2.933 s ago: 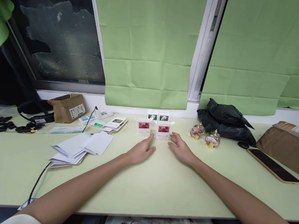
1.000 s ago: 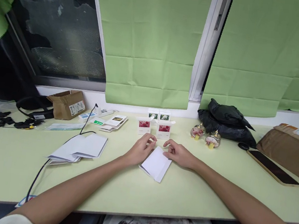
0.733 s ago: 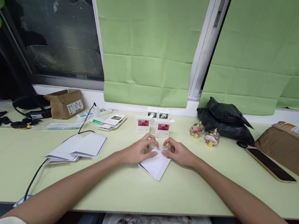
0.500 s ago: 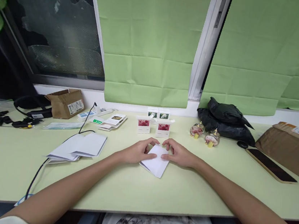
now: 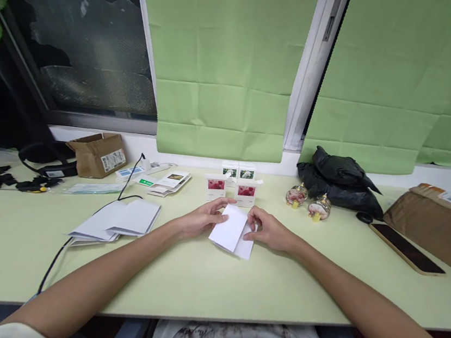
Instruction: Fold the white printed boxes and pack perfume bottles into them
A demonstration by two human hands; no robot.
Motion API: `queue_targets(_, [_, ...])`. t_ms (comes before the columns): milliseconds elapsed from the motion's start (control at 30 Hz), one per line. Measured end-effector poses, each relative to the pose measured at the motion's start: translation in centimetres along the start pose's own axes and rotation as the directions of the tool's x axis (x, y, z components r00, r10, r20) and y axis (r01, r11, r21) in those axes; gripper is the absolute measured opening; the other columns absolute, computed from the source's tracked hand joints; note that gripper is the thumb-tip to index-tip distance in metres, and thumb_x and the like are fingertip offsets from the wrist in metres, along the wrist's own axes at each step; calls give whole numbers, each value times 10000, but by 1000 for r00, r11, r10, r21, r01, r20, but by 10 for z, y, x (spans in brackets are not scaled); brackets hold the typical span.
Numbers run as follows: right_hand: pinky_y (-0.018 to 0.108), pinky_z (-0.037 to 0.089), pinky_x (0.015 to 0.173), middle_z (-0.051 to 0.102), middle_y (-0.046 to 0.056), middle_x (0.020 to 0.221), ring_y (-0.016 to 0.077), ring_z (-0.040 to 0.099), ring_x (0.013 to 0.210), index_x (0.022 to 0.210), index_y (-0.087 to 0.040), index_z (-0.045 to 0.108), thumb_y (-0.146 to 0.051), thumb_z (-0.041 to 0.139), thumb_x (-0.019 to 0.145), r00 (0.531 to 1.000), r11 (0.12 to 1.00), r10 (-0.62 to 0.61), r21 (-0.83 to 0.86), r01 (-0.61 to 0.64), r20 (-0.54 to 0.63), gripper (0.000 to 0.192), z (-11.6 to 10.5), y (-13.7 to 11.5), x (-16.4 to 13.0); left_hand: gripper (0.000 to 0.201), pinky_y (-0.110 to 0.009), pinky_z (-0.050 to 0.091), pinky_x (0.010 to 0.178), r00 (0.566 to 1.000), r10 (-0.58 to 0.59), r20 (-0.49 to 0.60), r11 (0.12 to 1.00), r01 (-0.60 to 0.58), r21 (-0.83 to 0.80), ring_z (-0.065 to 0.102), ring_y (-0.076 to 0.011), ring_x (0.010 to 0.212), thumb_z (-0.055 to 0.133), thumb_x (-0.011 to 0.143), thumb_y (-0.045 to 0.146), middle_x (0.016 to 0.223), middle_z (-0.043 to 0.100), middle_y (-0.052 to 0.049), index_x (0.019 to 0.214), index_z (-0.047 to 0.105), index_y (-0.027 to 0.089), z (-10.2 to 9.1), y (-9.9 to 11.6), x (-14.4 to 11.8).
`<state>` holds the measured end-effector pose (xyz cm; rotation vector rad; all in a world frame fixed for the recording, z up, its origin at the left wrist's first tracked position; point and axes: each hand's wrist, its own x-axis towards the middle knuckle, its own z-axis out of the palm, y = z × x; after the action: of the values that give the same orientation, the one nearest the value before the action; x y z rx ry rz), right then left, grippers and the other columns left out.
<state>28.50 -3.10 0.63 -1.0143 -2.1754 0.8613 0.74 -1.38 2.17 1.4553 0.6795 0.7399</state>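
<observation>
A folded white paper box blank point(image 5: 229, 228), flattened, is held just above the table in front of me. My left hand point(image 5: 202, 218) grips its left edge between thumb and fingers. At its right side, my right hand point(image 5: 264, 228) pinches a white flap point(image 5: 246, 244) of the same piece. Just beyond my hands stand two small white boxes with pink-red pictures, a left box point(image 5: 215, 188) and a right box point(image 5: 246, 193). Behind them, two more white boxes point(image 5: 238, 171) carry pictures of white flowers.
Flat white blanks point(image 5: 118, 219) lie on the left beside a black cable point(image 5: 59, 253). Printed flat packs point(image 5: 169, 183) and an open cardboard box point(image 5: 97, 156) sit farther back. On the right are two ornate bottles point(image 5: 307, 202), black bags point(image 5: 341, 183), a phone point(image 5: 407, 249) and a large brown parcel point(image 5: 436, 225).
The white blank has turned more upright and shifted slightly left. My left hand has moved left with its edge, and a flap now shows apart on the right, in my right hand.
</observation>
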Motion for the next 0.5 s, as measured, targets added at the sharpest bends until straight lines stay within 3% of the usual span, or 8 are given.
queue_targets(133, [295, 391, 733, 605, -3, 902, 172, 494, 800, 912, -222, 604, -409, 741, 899, 1000, 1000, -24, -3, 24, 1, 233, -3, -3, -2, 569, -322, 545, 913, 1000, 0, -14, 997, -1, -79, 622, -239, 1203, 819, 861, 401, 1429, 550, -90, 1377, 592, 325, -2, -2, 1])
queue_targets(200, [301, 404, 747, 623, 12, 922, 180, 517, 819, 923, -218, 649, -462, 669, 960, 998, 999, -33, 15, 33, 50, 247, -3, -4, -4, 562, -338, 549, 942, 1000, 2, -12, 995, -3, -96, 621, -229, 1201, 811, 874, 388, 1408, 549, -80, 1384, 580, 346, -3, -4, 1])
queue_targets(367, [298, 429, 768, 630, 17, 937, 205, 545, 895, 919, -213, 665, -548, 837, 809, 986, 1000, -15, 5, 14, 164, 392, 2, -7, -5, 597, -358, 551, 969, 1000, 7, -22, 996, -9, -90, 614, -241, 1243, 812, 873, 390, 1419, 550, -87, 1416, 567, 351, -4, -6, 2])
queue_targets(500, [280, 395, 672, 574, -12, 852, 165, 494, 765, 973, -206, 642, -467, 751, 890, 993, 998, -17, 61, 10, 119, 295, 11, -6, -2, 689, -400, 531, 1039, 1000, -4, 14, 999, 4, -44, 606, -266, 1303, 821, 866, 397, 1490, 541, -102, 1483, 520, 352, -2, -4, 0])
